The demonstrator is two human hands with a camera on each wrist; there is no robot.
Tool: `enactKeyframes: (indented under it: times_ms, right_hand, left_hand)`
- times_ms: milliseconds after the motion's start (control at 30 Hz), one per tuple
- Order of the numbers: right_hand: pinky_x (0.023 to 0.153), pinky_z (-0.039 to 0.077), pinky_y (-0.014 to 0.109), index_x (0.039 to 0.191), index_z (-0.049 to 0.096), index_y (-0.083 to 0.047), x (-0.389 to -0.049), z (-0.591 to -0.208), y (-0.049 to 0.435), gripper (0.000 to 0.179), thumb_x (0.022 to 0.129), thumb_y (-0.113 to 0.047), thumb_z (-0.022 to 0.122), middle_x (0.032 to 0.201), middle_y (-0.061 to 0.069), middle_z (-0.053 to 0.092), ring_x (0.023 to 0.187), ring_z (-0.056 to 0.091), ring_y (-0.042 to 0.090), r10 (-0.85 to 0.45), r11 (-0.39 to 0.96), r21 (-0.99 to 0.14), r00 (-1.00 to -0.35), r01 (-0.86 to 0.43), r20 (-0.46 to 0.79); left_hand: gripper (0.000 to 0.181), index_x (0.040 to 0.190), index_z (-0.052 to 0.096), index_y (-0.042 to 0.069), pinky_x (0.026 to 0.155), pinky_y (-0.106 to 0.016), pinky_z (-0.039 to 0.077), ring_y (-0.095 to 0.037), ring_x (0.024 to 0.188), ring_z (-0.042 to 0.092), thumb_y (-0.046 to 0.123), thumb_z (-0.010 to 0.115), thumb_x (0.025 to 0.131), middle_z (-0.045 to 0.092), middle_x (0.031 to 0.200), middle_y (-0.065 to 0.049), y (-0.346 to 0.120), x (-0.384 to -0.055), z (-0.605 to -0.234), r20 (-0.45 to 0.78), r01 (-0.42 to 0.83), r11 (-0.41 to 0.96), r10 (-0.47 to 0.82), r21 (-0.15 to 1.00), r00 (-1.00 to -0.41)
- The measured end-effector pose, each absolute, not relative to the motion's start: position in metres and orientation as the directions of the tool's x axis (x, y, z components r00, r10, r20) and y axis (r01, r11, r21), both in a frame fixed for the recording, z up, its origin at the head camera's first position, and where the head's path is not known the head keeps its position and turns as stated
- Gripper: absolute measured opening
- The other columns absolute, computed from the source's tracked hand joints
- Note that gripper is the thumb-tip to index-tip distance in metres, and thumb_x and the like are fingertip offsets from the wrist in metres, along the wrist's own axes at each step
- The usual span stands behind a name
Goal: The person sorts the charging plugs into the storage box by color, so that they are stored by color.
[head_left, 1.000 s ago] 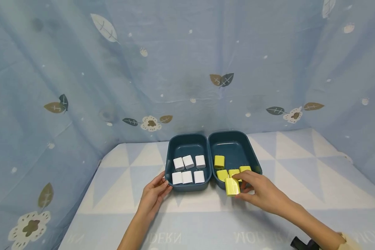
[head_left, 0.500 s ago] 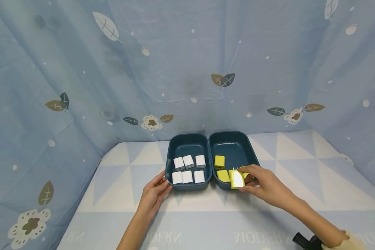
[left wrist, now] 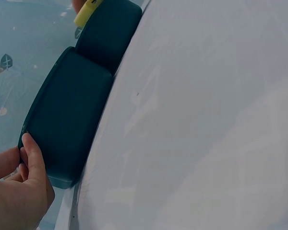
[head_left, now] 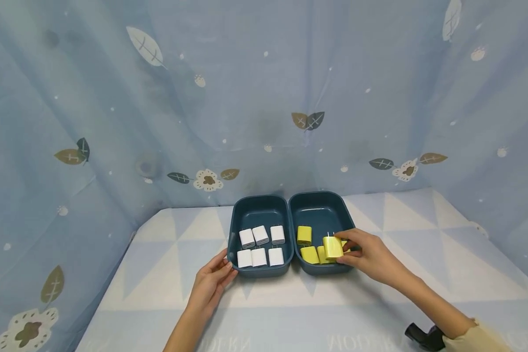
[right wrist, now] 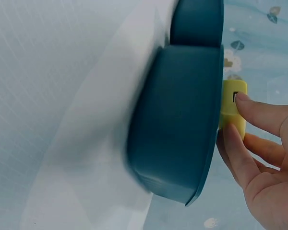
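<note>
Two dark teal plastic boxes stand side by side in the head view. White charger plugs (head_left: pixel 258 257) sit in two rows in the left box (head_left: pixel 260 272). Yellow charger plugs (head_left: pixel 304 235) lie in the near half of the right box (head_left: pixel 319 215). With its thumb and fingers my left hand (head_left: pixel 209 286) grips the left box's near left corner at the rim (left wrist: pixel 26 129). My right hand (head_left: pixel 371 256) pinches a yellow charger plug (head_left: pixel 333 248) over the right box's near part, prongs pointing away. That plug and the fingers partly hide the yellow plugs below.
A patterned blue-and-white cloth (head_left: pixel 158 288) covers the table. Behind the boxes hangs a blue curtain (head_left: pixel 255 98) with leaf prints. A black object (head_left: pixel 424 337) lies by the right forearm at the bottom edge.
My right hand has carried the yellow charger plug from in front of the right box's near wall to farther back over the box. The left hand keeps its grip. The head view shifted slightly.
</note>
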State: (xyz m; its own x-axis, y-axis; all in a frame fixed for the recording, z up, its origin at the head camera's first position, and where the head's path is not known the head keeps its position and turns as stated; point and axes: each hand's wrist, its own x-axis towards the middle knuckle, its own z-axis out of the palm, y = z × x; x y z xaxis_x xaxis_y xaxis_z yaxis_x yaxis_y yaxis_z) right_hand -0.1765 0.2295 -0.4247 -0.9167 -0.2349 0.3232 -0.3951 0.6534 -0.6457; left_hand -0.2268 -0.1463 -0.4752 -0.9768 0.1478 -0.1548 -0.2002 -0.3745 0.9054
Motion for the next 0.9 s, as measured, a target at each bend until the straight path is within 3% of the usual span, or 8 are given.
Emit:
enactKeyframes:
  times_ms: [900]
  right_hand:
    - [0.067,0.056,0.029,0.118,0.059,0.002,-0.235,-0.431,0.229,0.048,0.075,-0.008,0.077,0.109,0.016,0.057,0.084,0.063,0.023,-0.167,0.786,-0.557,-0.959,-0.27,0.229]
  left_hand:
    - [0.053,0.138,0.041,-0.002,0.087,-0.033,0.051,-0.017,0.085,0.056,-0.01,0.054,0.087,0.044,0.102,-0.01,-0.145,-0.224,-0.476,-0.162,-0.21,-0.403,0.15,0.891,-0.975]
